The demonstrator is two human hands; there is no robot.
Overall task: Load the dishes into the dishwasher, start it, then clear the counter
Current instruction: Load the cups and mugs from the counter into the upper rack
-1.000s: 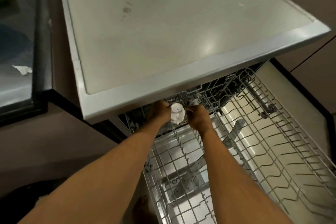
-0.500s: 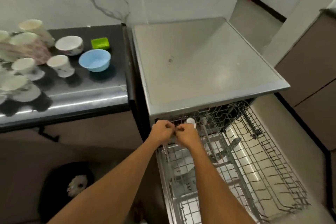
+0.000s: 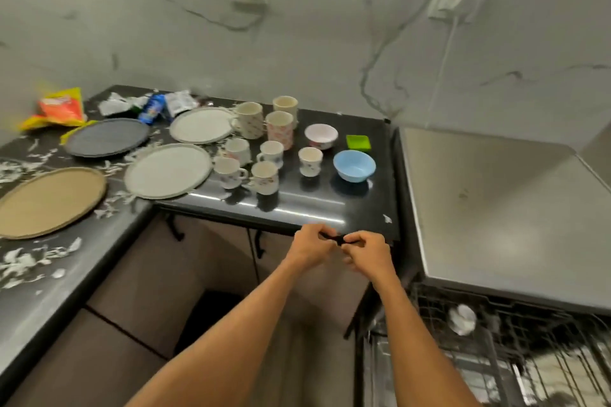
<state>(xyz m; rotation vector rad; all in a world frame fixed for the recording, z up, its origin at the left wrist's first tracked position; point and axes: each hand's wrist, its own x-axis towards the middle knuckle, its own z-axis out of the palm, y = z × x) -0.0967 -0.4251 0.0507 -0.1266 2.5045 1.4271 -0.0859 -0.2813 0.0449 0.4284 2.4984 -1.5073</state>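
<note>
Black glossy counter (image 3: pixel 314 205), centre frame: patterned white mugs (image 3: pixel 264 177), pale round plates (image 3: pixel 167 170), blue plastic bowl (image 3: pixel 354 165). Left hand (image 3: pixel 309 246) and right hand (image 3: pixel 367 253) meet at counter front edge, both pinching small black object (image 3: pixel 332 237). Wire dishwasher rack (image 3: pixel 529 357), lower right, holds one white cup (image 3: pixel 462 319).

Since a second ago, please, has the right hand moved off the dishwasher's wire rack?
Yes: the right hand went left, off the metal wire rack, to the black counter's front edge beside the grey dishwasher.
</note>
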